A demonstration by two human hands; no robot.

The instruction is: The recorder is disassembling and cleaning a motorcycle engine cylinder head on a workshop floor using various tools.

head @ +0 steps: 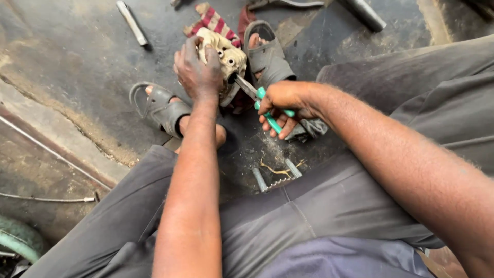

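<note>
Between my two sandalled feet, on the dark oily floor [82,62], sits the work — a tan metal engine part [229,56], grimy, w/ round holes on its top face. My left hand [198,72] is on it from above, fingers curled over the top edge and clamped down tight; palm covers most of the left side of the part. A red-and-white striped rag [213,20] lies under and behind it, toward the far edge of the floor.

My right hand [283,105] grips green-handled pliers [257,98], fingers wrapped round both handles and squeezed in. Nose of the pliers points up-left and meets the lower right side of the part; can't tell what the tips bite on, too dark there. A grey cloth [309,128] is bunched just under the right hand.

Left sandal [159,105] near the left hand's wrist, right sandal [267,51] just beside the part on its right — both grey, strap type.

Other bits: short metal rod [133,23] lying well apart toward the far left of the floor; thicker steel tube [368,13] at the far right. Two small bolts or pins [275,175] w/ some dry fibres close to my lap. Thin cable [46,198] and a green-rimmed wheel [18,239] at the near left corner.
</note>
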